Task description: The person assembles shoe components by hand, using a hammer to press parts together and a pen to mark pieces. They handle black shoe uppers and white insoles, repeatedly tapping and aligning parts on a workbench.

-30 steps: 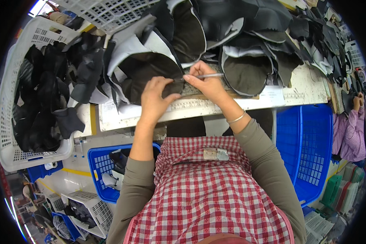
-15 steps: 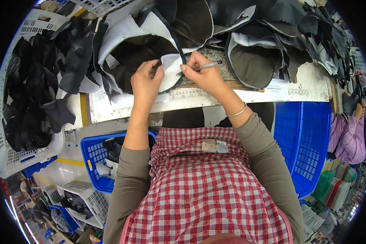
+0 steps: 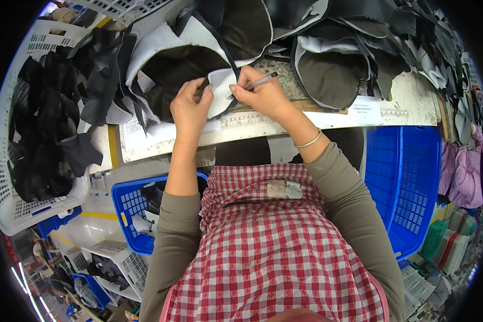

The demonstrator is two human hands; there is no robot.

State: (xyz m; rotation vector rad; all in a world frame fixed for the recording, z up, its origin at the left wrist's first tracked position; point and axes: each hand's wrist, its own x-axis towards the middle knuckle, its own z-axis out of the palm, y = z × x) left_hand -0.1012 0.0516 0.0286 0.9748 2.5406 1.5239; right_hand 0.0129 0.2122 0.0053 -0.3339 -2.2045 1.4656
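Observation:
My left hand point(image 3: 190, 107) pinches the edge of a black leather piece with white and dark brown lining point(image 3: 182, 67) on the bench. Its white flap point(image 3: 221, 85) lies folded up between my two hands. In my right hand point(image 3: 265, 96) is a slim pen point(image 3: 262, 81), held in a writing grip with its lower end at the flap; the very tip is hidden by my fingers. Another lined black piece point(image 3: 330, 75) rests to the right of my right hand, and a further one point(image 3: 247, 29) lies beyond.
A white basket point(image 3: 8, 198) heaped with black pieces point(image 3: 43, 129) stands at left. Below the bench point(image 3: 161, 145) are blue crates point(image 3: 400, 182) on the right and a smaller blue basket point(image 3: 124, 201) on the left. More black pieces pile up at far right. A person's checked sleeve point(image 3: 466, 180) shows there.
My right hand and the pen have shifted slightly left along the white flap, and the pen's upper end tilts higher. The left hand keeps its pinch. The whole view has shifted a little.

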